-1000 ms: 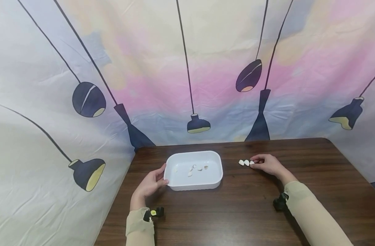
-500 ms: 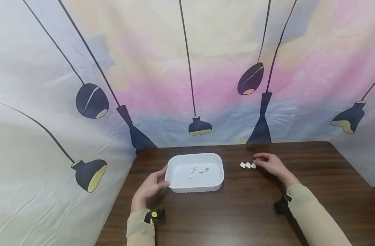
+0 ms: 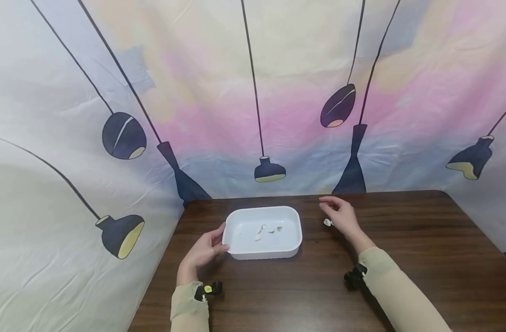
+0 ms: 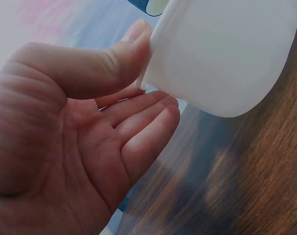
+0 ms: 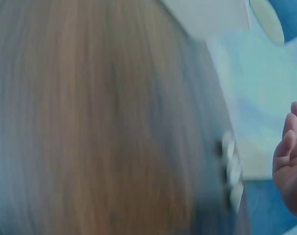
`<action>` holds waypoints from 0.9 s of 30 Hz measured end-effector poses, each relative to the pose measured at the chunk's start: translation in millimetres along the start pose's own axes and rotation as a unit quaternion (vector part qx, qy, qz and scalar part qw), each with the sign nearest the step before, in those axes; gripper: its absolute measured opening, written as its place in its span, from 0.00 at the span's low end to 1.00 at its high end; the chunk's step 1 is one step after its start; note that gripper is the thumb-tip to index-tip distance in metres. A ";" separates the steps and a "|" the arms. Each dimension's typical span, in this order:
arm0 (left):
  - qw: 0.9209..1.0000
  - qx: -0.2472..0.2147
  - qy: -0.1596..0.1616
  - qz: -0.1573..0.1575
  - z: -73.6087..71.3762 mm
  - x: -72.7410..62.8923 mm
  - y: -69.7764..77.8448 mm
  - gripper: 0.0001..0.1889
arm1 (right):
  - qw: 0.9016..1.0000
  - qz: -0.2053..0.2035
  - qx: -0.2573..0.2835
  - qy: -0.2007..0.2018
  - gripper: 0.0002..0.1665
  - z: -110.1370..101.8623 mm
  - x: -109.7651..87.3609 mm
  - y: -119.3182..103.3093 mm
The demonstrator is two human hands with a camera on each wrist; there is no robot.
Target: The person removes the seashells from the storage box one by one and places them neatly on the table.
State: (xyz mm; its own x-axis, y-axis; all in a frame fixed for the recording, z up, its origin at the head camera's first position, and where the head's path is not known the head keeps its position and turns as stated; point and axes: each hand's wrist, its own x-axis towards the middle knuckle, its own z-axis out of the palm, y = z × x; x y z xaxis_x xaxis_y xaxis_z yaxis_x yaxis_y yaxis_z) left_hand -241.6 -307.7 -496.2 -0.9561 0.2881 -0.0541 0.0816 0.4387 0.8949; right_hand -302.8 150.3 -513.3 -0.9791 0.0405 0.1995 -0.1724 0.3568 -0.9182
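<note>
My left hand [image 3: 203, 249] grips the left edge of a white rectangular plastic tray [image 3: 264, 255], which sits on the table. In the left wrist view, the thumb [image 4: 109, 68] presses the tray's rim and the other fingers lie below and behind it. Several small seashells [image 3: 258, 237] are scattered on the tray's floor. Right of the tray, my right hand [image 3: 340, 214] is raised above the table with loosely bent fingers, and nothing shows in it. It partly hides a short row of white seashells [image 3: 328, 222]; three show, blurred, in the right wrist view.
The dark wooden table [image 3: 302, 295] ends at the back against a printed cloth [image 3: 219, 115] with painted lamps. A small black camera device is strapped at each wrist, beside the sleeves.
My right hand was at the rightmost shell of the row, then left it and moved left and up over the row, towards the tray. The left hand and tray stay put.
</note>
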 end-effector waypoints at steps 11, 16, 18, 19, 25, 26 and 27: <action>1.000 0.010 0.004 0.002 -1.5 -1.2 1.1 0.40 | 0.997 -0.009 0.055 -0.050 0.17 58.5 -2.0 -46.3; 1.000 0.010 0.004 0.001 -0.3 -0.7 0.9 0.40 | 0.996 -0.022 0.032 -0.079 0.15 80.0 -2.8 -59.0; 1.000 0.008 0.004 0.001 0.0 -0.5 0.2 0.39 | 0.994 -0.034 0.006 -0.100 0.14 88.3 -3.4 -64.0; 1.000 0.009 0.004 0.001 0.2 -0.6 0.0 0.40 | 0.993 -0.041 -0.009 -0.114 0.14 92.8 -3.5 -65.8; 1.000 0.011 0.004 0.004 0.4 -1.2 0.1 0.40 | 0.976 -0.069 -0.056 -0.199 0.16 118.5 -5.0 -77.6; 1.000 0.011 0.003 0.006 0.5 -1.3 0.2 0.40 | 0.974 -0.070 -0.057 -0.209 0.16 122.1 -5.3 -79.2; 1.000 0.011 0.001 0.008 0.7 -1.5 0.4 0.40 | 0.972 -0.072 -0.058 -0.216 0.16 125.6 -5.3 -80.0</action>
State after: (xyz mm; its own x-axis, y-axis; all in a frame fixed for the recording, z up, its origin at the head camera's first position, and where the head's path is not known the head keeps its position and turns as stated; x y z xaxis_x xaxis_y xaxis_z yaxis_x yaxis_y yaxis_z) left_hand -240.0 -307.4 -496.1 -0.9550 0.2940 -0.0387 0.1036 0.4529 0.8855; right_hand -297.4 4.3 -483.9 -0.9044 -0.4037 0.1380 -0.3221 0.4338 -0.8415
